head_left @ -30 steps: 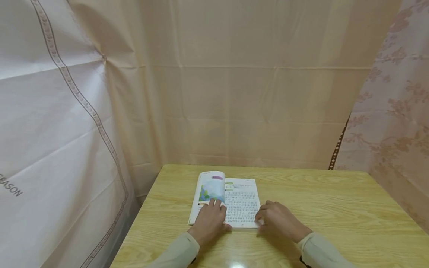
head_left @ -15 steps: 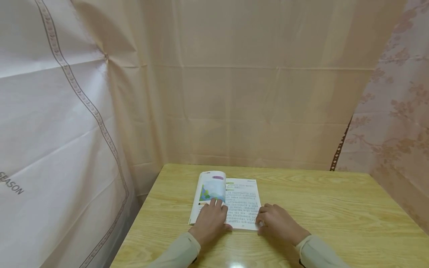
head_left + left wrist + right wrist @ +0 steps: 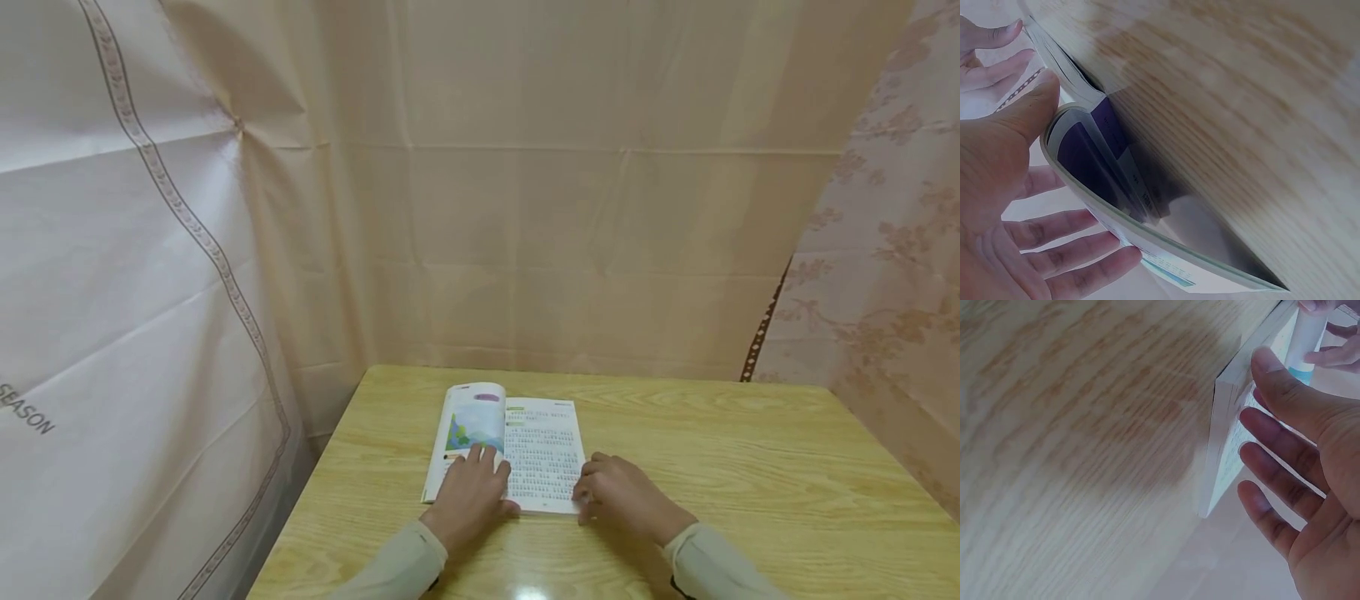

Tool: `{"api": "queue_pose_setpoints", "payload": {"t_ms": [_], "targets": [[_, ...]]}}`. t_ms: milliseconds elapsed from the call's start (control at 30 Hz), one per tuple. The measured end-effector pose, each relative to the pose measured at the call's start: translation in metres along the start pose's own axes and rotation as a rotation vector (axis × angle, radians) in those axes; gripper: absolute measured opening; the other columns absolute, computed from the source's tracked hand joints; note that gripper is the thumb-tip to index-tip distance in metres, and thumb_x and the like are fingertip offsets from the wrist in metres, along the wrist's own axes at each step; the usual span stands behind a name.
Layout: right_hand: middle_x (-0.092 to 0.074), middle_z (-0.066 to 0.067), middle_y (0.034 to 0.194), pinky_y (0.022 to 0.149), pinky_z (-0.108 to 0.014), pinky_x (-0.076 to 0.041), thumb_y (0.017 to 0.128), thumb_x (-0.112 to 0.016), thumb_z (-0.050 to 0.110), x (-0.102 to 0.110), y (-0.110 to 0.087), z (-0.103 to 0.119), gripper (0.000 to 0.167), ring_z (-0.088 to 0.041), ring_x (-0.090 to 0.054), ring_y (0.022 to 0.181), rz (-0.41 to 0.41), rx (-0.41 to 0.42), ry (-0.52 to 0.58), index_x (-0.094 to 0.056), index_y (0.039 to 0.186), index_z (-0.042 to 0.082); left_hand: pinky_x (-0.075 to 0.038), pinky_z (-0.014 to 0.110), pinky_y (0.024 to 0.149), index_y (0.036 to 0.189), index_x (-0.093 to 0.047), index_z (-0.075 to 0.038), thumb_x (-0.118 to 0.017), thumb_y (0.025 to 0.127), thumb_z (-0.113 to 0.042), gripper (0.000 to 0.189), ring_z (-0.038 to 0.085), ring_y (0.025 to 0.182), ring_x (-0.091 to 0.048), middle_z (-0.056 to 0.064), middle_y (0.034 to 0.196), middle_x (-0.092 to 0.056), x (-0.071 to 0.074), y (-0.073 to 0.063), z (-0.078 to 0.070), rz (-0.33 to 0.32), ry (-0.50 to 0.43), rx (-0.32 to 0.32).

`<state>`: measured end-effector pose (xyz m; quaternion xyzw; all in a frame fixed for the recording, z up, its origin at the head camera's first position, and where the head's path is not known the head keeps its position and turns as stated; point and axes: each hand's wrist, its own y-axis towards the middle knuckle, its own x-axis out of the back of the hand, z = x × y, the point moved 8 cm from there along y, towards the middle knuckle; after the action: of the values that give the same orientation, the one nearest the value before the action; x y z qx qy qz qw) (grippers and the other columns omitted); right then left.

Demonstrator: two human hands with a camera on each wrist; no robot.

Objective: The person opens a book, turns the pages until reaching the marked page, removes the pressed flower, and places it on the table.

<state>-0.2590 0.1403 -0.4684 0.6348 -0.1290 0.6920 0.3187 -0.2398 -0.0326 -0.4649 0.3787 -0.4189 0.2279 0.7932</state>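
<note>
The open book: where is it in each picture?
Head: the open book lies low, near the middle.
Left wrist: the open book runs diagonally from upper left to lower right.
Right wrist: the open book is upper right, partly behind the right hand.
Shared landmark: wood-grain table.

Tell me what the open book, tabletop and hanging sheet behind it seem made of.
Open book: paper, smooth, its pages curving softly. Tabletop: wood or wood-look laminate, glossy, with grain streaks and glare. Hanging sheet: probably thin fabric, faintly shiny, creased.
</note>
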Motion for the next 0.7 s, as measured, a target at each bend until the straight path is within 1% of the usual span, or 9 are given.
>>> {"api": "queue_pose_setpoints", "payload": {"t_ms": [133,200,333,400,467,533,600,633,700], "targets": [[-0.069,0.013,0.083,0.065,-0.02,-0.048,0.08,-0.086,0.014,0.007,-0.001,0.004,0.008,0.0,-0.049,0.074,-0.038,0.061,-0.025,-0.083,0.088,0.015,-0.046,0.026,0.053,0.093,-0.071,-0.017,-0.062,0.078,-0.077,0.062,0.017,0.075,-0.055,0.002,0.084,-0.056,-0.002,0.001,-0.001,0.014,0.013,0.0],[-0.069,0.012,0.081,0.063,-0.019,-0.047,0.081,-0.086,0.009,0.012,-0.001,0.007,0.009,-0.001,-0.048,0.073,-0.088,0.099,-0.073,-0.082,0.086,0.015,-0.049,0.027,0.055,0.091,-0.071,-0.017,-0.059,0.079,-0.079,0.065,0.018,0.075,-0.056,0.002,0.085,-0.058,-0.003,0.001,-0.002,0.021,0.028,0.001],[-0.069,0.012,0.083,0.064,-0.019,-0.046,0.077,-0.09,0.009,0.024,-0.002,0.012,0.015,-0.003,-0.048,0.074,-0.244,0.133,-0.154,-0.079,0.084,0.017,-0.051,0.027,0.056,0.089,-0.072,-0.016,-0.055,0.082,-0.081,0.068,0.017,0.074,-0.056,0.002,0.085,-0.059,-0.004,0.003,-0.005,0.025,0.056,-0.003],[-0.069,0.013,0.087,0.067,-0.02,-0.048,0.074,-0.091,0.009,0.032,-0.003,0.013,0.02,-0.004,-0.051,0.077,-0.33,0.132,-0.161,-0.078,0.086,0.018,-0.05,0.028,0.055,0.089,-0.072,-0.016,-0.055,0.086,-0.078,0.065,0.017,0.074,-0.056,0.003,0.084,-0.058,-0.003,0.004,-0.005,0.027,0.061,0.003],[-0.07,0.011,0.093,0.071,-0.023,-0.052,0.073,-0.092,0.008,0.04,-0.003,0.012,0.026,-0.007,-0.055,0.083,-0.407,0.115,-0.144,-0.076,0.09,0.018,-0.049,0.029,0.054,0.09,-0.072,-0.016,-0.057,0.092,-0.071,0.058,0.018,0.074,-0.057,0.003,0.084,-0.058,-0.003,0.004,-0.005,0.028,0.055,0.018],[-0.07,0.009,0.101,0.075,-0.027,-0.054,0.073,-0.092,0.009,0.046,-0.003,0.009,0.031,-0.009,-0.059,0.09,-0.457,0.079,-0.134,-0.075,0.099,0.017,-0.049,0.03,0.054,0.096,-0.071,-0.014,-0.059,0.097,-0.059,0.047,0.019,0.075,-0.058,0.004,0.085,-0.06,-0.003,0.005,-0.003,0.03,0.034,0.042],[-0.069,0.005,0.108,0.078,-0.031,-0.056,0.074,-0.092,0.011,0.049,-0.004,0.005,0.04,-0.012,-0.062,0.095,-0.471,0.022,-0.129,-0.074,0.109,0.013,-0.051,0.031,0.056,0.109,-0.069,-0.01,-0.06,0.099,-0.048,0.04,0.02,0.076,-0.06,0.006,0.088,-0.063,-0.002,0.006,-0.001,0.03,0.006,0.07],[-0.069,0.003,0.111,0.078,-0.033,-0.057,0.074,-0.092,0.013,0.048,-0.005,0.002,0.045,-0.014,-0.063,0.097,-0.463,-0.013,-0.13,-0.073,0.114,0.012,-0.051,0.03,0.055,0.119,-0.066,-0.007,-0.059,0.099,-0.043,0.042,0.02,0.076,-0.061,0.006,0.088,-0.064,-0.002,0.006,0.0,0.029,-0.009,0.083],[-0.068,-0.002,0.115,0.081,-0.035,-0.058,0.076,-0.092,0.019,0.041,-0.005,-0.003,0.053,-0.017,-0.065,0.1,-0.402,-0.079,-0.144,-0.07,0.123,0.008,-0.049,0.028,0.054,0.139,-0.053,-0.003,-0.061,0.099,-0.036,0.052,0.018,0.075,-0.06,0.006,0.089,-0.065,-0.001,0.005,0.003,0.027,-0.069,0.115]]}}
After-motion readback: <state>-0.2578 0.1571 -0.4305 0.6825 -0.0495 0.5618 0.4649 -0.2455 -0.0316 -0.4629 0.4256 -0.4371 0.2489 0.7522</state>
